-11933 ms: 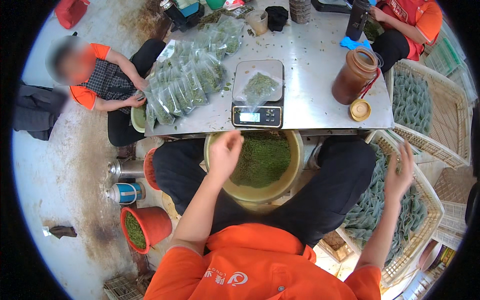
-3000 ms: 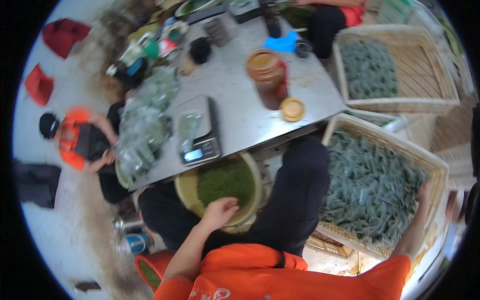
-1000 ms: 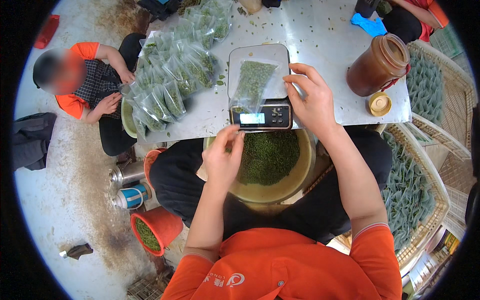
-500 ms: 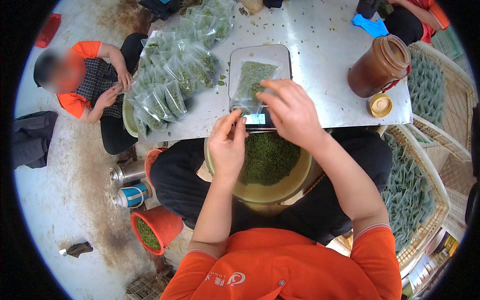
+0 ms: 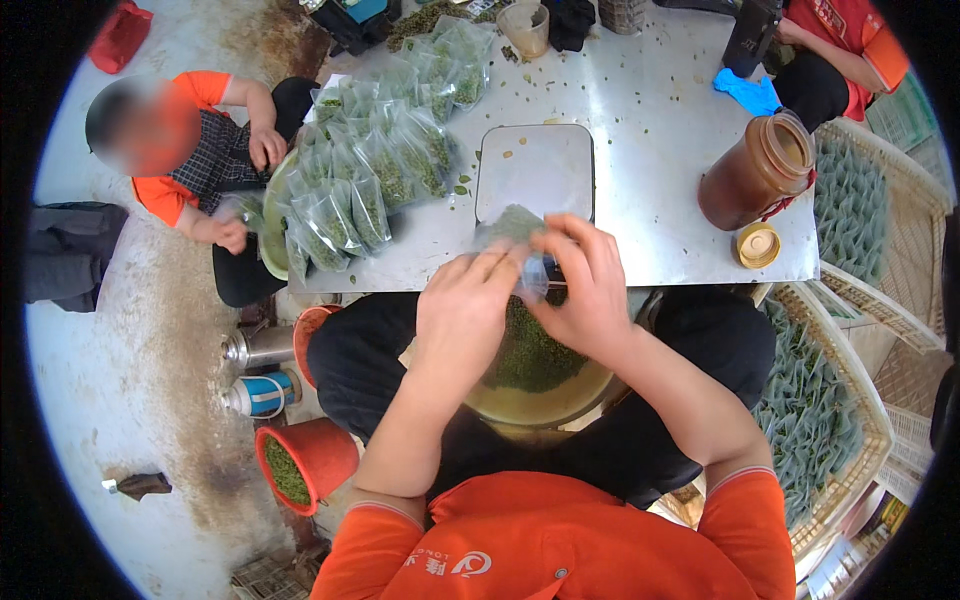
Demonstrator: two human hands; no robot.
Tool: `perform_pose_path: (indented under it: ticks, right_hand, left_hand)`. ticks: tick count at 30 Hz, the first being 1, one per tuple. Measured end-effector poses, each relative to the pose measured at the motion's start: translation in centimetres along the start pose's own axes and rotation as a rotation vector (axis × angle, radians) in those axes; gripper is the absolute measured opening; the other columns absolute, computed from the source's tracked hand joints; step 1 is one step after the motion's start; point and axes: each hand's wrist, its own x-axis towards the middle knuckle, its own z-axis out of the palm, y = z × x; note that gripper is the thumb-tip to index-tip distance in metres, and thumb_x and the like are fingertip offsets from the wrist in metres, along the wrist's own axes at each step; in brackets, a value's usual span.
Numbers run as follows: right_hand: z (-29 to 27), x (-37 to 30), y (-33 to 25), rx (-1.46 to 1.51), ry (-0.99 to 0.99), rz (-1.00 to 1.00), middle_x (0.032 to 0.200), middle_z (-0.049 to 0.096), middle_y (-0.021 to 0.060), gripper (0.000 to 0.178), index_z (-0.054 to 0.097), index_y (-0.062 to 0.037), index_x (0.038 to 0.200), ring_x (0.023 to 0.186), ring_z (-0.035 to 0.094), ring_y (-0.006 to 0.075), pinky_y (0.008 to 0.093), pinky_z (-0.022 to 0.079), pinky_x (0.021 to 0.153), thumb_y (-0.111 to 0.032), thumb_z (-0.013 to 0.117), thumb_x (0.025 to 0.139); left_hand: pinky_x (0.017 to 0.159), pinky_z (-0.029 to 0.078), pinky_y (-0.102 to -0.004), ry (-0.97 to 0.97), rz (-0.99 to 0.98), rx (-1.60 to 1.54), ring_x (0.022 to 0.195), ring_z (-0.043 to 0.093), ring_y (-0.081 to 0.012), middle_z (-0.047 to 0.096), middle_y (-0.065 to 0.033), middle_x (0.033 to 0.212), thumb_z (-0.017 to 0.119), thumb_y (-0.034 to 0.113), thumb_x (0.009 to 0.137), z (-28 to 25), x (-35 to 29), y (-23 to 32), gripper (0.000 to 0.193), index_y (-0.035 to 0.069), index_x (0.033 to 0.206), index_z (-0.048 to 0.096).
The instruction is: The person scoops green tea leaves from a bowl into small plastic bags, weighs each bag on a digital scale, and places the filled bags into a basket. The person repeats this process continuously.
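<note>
Between both hands is a clear plastic bag of small green leaves or buds, held over the near edge of the metal table. My left hand pinches one side of it, and my right hand grips the other; both are closed on it. Just beyond the bag lies a flat kitchen scale, its plate bare apart from a few brown specks. My hands partly cover its display end. Below them, between my legs, a yellowish basin holds a heap of loose green leaves.
Filled bags crowd the table's left part, near a seated co-worker. A brown jar and its gold lid stand at right. Wicker trays of bags lie farther right. A red bucket and a blue flask stand at lower left.
The bag has come off the scale toward me, now held by both hands. My left hand has moved up and right onto it. The co-worker's hands have moved apart.
</note>
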Motion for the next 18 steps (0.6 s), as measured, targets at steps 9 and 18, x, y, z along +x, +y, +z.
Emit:
perform_pose_path:
  ticks: [9, 18]
  right_hand:
    - [1.5, 1.2, 2.2, 0.108, -0.043, 0.015, 0.113, 0.069, 0.0119, 0.051, 0.068, -0.0054, 0.117, 0.100, 0.068, 0.0332, 0.0411, 0.055, 0.084, 0.003, 0.075, 0.067]
    - [1.0, 1.2, 2.3, -0.021, 0.027, -0.080, 0.107, 0.067, 0.0100, 0.046, 0.069, -0.0054, 0.110, 0.097, 0.066, 0.0314, 0.0415, 0.052, 0.083, 0.001, 0.076, 0.065]
  left_hand:
    - [0.092, 0.052, -0.0392, -0.093, 0.060, 0.025, 0.099, 0.067, -0.0284, 0.070, -0.0076, 0.112, 0.068, 0.002, 0.083, -2.5, 1.8, 0.7, 0.034, 0.007, 0.116, 0.071]
    - [0.108, 0.044, -0.0489, -0.058, 0.028, 0.115, 0.118, 0.061, -0.0320, 0.067, -0.0117, 0.125, 0.067, 0.007, 0.087, -2.2, 1.5, 2.0, 0.032, 0.010, 0.119, 0.070]
